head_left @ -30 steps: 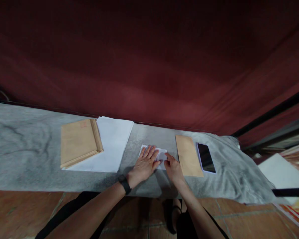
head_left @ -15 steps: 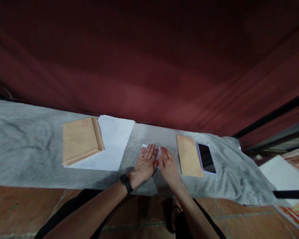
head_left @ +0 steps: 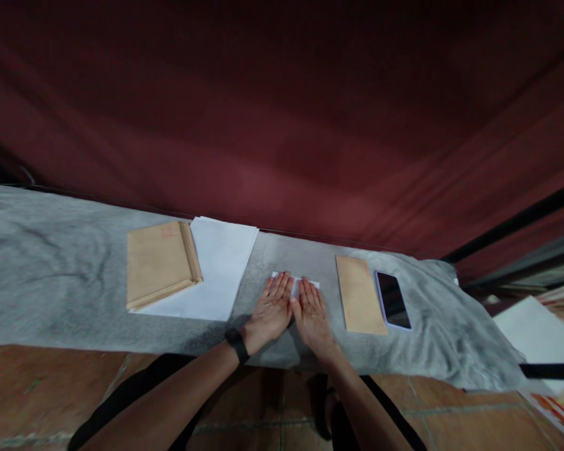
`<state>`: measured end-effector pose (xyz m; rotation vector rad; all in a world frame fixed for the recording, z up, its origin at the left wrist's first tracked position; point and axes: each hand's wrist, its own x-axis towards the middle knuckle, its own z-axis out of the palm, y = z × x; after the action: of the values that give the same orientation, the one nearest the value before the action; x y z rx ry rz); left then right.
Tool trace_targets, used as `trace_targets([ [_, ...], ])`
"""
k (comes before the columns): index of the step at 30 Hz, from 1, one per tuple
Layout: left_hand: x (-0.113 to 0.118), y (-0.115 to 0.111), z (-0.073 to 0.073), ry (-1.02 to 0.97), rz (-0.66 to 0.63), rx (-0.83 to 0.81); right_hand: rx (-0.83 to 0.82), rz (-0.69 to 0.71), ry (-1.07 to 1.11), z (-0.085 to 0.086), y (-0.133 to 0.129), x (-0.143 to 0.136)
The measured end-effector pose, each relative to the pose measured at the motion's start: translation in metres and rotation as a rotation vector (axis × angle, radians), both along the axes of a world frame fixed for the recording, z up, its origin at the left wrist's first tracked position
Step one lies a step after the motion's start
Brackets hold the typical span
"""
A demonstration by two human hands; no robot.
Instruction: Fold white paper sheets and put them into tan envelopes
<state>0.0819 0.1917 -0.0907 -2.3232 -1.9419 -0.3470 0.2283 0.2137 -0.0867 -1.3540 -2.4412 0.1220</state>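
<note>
While a small white paper (head_left: 294,289) is kept flat against the grey-clothed counter (head_left: 51,282) in front of the person, most of it is covered by the two hands. The left hand (head_left: 272,307) is laid over its left part, with the fingers stretched forward and the grip released; a dark wristband (head_left: 236,346) is worn on that wrist. The right hand (head_left: 313,316) is placed just beside it, over the right part of the paper, and its grip is likewise released, with the fingers extended and held together. A narrow strip of the paper can be seen between the hands. Farther to the left, a stack of brown envelopes (head_left: 157,263) is rested partly on white sheets (head_left: 223,269). To the right, a single brown envelope (head_left: 361,294) is laid flat, with a phone (head_left: 393,300) set just beside it, its dark screen turned upward.
</note>
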Motion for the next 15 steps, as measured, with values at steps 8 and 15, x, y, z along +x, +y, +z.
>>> trace_targets([
  [8,-0.009,-0.005,0.005,-0.038,0.102,-0.020,0.156,-0.029,-0.010,-0.008,-0.001,0.011],
  [15,-0.016,-0.008,0.012,-0.031,0.174,-0.039,0.143,-0.068,-0.076,-0.009,-0.002,0.023],
])
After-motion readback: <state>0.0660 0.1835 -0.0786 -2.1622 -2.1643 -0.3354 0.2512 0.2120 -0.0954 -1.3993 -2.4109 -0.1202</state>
